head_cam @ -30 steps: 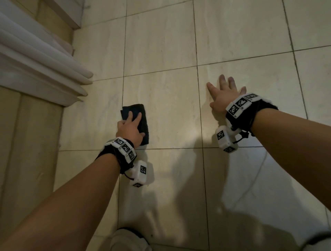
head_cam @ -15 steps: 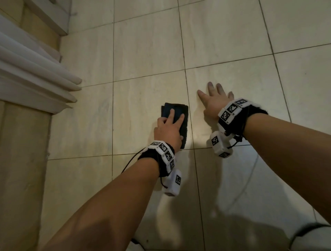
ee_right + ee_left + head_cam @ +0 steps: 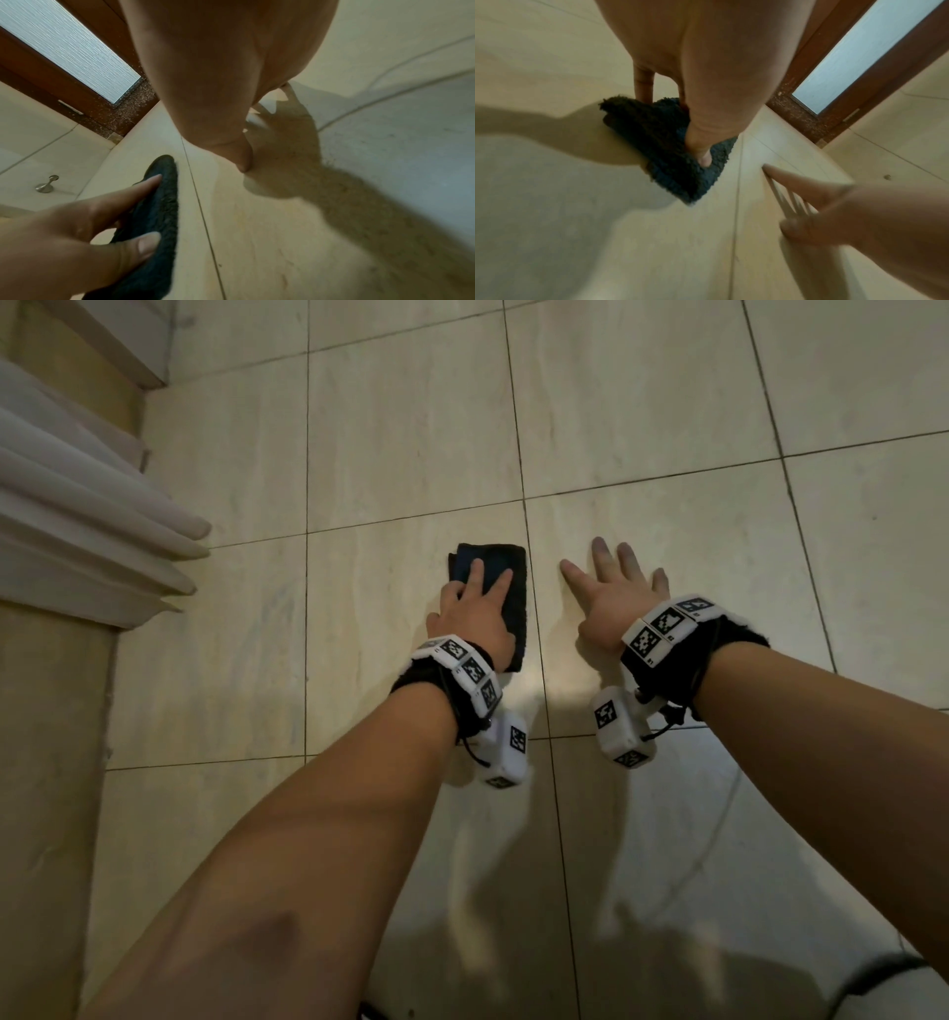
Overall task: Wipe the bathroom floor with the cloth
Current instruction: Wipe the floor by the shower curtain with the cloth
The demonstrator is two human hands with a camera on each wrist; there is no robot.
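Cloth [image 3: 506,608]: dark blue-black, fuzzy pile, folded into thick oblong pad, possibly two layers. Lies flat on pale tiled floor [image 3: 400,433], long side just beside grout line, far end short of cross joint.

**Around the Edges of the Room**

A wooden door [image 3: 38,67] with a frosted glass panel [image 3: 69,46] stands at the far side, on a speckled dark stone threshold [image 3: 123,119]. A small metal doorstop [image 3: 46,185] sits near the pale wall. In the head view, white ribbed mouldings [image 3: 77,531] run along the left above a beige panel [image 3: 46,788].
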